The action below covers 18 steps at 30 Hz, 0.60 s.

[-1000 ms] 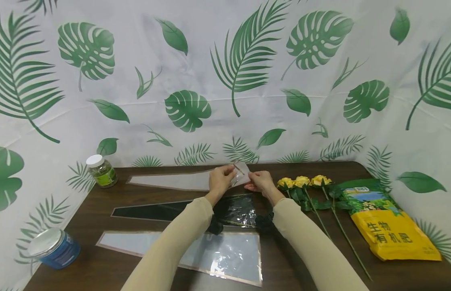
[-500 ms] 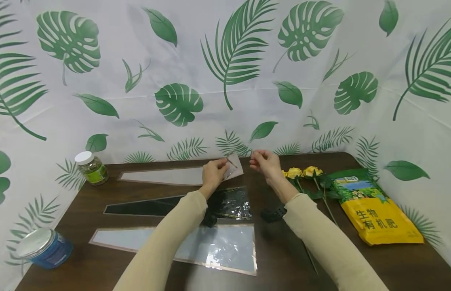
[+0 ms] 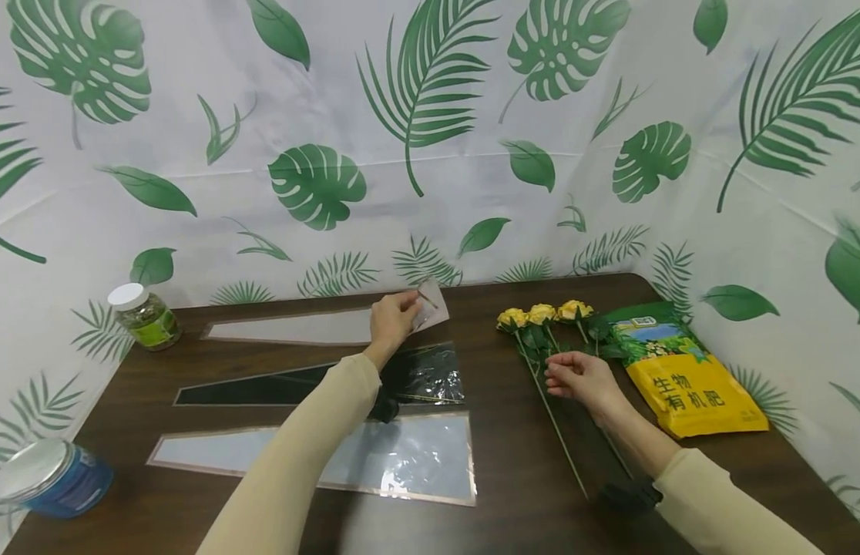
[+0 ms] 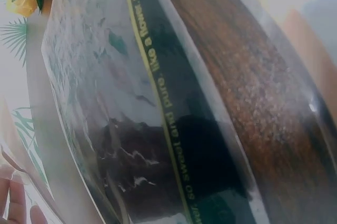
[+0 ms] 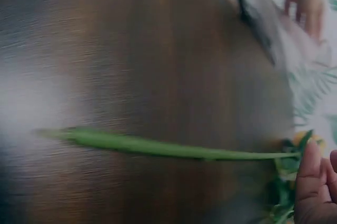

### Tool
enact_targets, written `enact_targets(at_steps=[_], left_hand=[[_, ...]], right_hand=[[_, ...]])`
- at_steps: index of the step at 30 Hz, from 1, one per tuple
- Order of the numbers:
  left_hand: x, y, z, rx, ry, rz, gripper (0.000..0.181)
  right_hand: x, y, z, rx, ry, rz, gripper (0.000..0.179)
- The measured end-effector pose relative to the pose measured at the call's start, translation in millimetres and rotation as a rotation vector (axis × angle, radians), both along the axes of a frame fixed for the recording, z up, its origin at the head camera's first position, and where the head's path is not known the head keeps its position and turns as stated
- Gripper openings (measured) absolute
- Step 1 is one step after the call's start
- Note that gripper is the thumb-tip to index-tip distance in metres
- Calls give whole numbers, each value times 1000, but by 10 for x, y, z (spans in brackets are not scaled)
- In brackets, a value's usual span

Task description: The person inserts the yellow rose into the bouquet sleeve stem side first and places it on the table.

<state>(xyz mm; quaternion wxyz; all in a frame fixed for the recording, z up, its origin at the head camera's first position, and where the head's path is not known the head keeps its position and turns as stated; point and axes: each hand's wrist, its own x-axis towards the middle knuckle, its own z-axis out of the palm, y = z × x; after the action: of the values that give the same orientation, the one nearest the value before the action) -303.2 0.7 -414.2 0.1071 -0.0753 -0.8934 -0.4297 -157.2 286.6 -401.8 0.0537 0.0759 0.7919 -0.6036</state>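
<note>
My left hand (image 3: 391,324) pinches the wide end of a white flower sleeve (image 3: 312,327) and lifts it off the brown table; the narrow end lies flat to the left. In the left wrist view, the left fingers (image 4: 16,203) appear at the lower left edge. My right hand (image 3: 586,379) hovers over the stems of several yellow roses (image 3: 541,314), its fingers loosely bent. The right wrist view has the right fingers (image 5: 310,184) near the top of a green stem (image 5: 158,146); no grip on it is visible. The leaves are partly hidden behind the hand.
A black sleeve (image 3: 416,378) and another pale sleeve (image 3: 423,455) lie nearer me. On the right rests a yellow fertilizer bag (image 3: 693,385). A white-lidded jar (image 3: 146,317) and a blue can (image 3: 62,482) stand left. Leaf-patterned cloth (image 3: 402,216) hangs behind.
My right hand has left the white sleeve's end and moved right and toward me, over the rose stems. The left hand still holds the sleeve. The head view has shifted right and down.
</note>
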Motion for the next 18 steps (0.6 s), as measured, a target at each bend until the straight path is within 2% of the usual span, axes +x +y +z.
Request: enact_targets(at_steps=[7,18], left_hand=[[7,-23,22,-13,1,1,26],[40,-28,44,-8,-8,0,27]], right_hand=[[63,-43,-190,198,-38,28,29],[-69,-158,-260,357,-28,67,21]])
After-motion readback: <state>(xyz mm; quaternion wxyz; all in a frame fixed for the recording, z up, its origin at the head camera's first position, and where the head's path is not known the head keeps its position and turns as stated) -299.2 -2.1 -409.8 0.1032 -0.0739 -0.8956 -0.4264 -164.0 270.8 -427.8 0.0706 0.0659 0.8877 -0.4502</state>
